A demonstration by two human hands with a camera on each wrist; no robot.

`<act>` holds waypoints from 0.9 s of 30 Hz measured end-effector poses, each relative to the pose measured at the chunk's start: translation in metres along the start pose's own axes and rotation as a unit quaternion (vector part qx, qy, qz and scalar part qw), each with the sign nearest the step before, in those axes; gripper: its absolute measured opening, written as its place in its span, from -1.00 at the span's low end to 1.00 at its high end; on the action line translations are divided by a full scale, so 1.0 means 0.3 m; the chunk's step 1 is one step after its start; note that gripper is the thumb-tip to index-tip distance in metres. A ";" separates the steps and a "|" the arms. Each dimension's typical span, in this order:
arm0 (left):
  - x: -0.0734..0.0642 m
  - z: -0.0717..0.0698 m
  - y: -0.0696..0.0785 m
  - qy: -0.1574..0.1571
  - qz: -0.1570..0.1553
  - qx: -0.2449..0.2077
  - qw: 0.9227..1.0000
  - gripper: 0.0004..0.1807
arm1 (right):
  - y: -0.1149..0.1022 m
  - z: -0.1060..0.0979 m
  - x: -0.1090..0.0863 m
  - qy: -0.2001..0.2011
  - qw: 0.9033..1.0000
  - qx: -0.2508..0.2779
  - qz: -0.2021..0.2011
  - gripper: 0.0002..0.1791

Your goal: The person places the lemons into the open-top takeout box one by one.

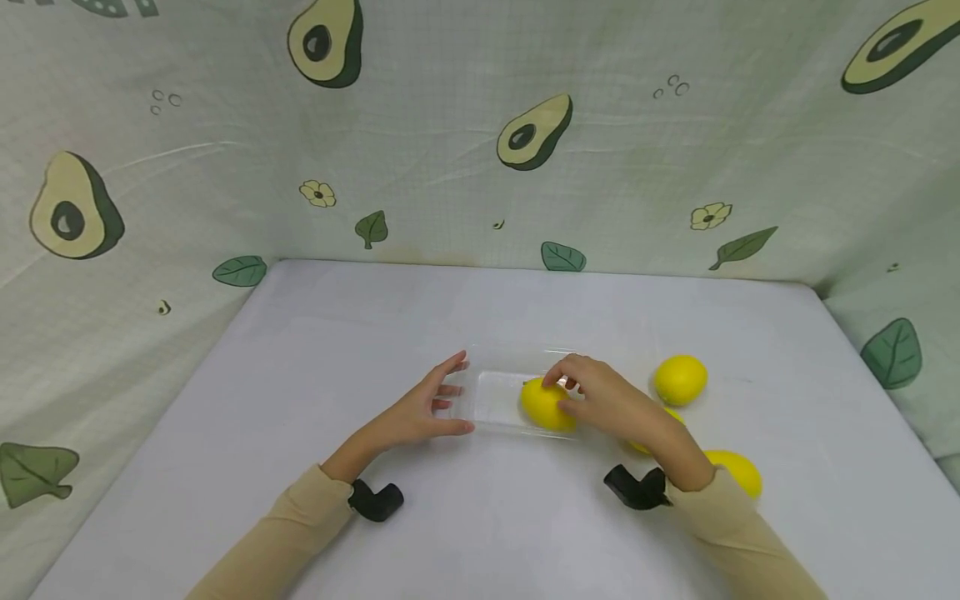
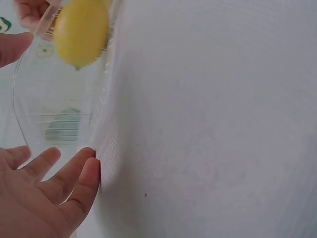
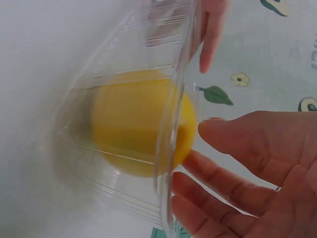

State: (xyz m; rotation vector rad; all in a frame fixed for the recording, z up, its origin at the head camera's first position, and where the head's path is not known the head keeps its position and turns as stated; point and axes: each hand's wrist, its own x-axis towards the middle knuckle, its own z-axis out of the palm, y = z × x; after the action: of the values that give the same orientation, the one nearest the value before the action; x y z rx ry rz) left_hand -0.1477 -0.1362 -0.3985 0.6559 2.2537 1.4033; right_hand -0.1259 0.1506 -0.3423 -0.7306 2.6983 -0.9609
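Note:
A clear plastic container [image 1: 495, 427] lies on the table with a yellow lemon [image 1: 542, 407] in its right part. My right hand [image 1: 611, 400] reaches over the container's right end and holds that lemon between thumb and fingers. In the right wrist view the lemon [image 3: 133, 121] shows through the clear wall, and the fingers [image 3: 218, 173] pass behind the rim. At the container's left end is my left hand [image 1: 420, 408], thumb and fingers spread about it. Its fingertips [image 2: 86, 158] are at the container's edge in the left wrist view.
To the right of the container lie more lemons: one at the back [image 1: 680, 380], another lemon [image 1: 735, 472] beside the right sleeve, and one partly hidden under the right forearm. A white cloth covers the table [image 1: 375, 317]. Avocado-print fabric [image 1: 435, 125] hangs behind.

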 end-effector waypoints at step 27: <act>-0.007 -0.002 0.001 0.001 0.005 -0.012 1.000 0.07 | -0.009 -0.043 -0.024 0.014 1.000 -0.004 0.018 -0.70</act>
State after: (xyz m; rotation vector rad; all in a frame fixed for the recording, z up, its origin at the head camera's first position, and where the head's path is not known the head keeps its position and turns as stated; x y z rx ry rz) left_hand -0.1464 -0.1377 -0.3979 0.6591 2.2352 1.4329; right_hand -0.1229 0.1595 -0.3304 -0.6713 2.7317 -0.9601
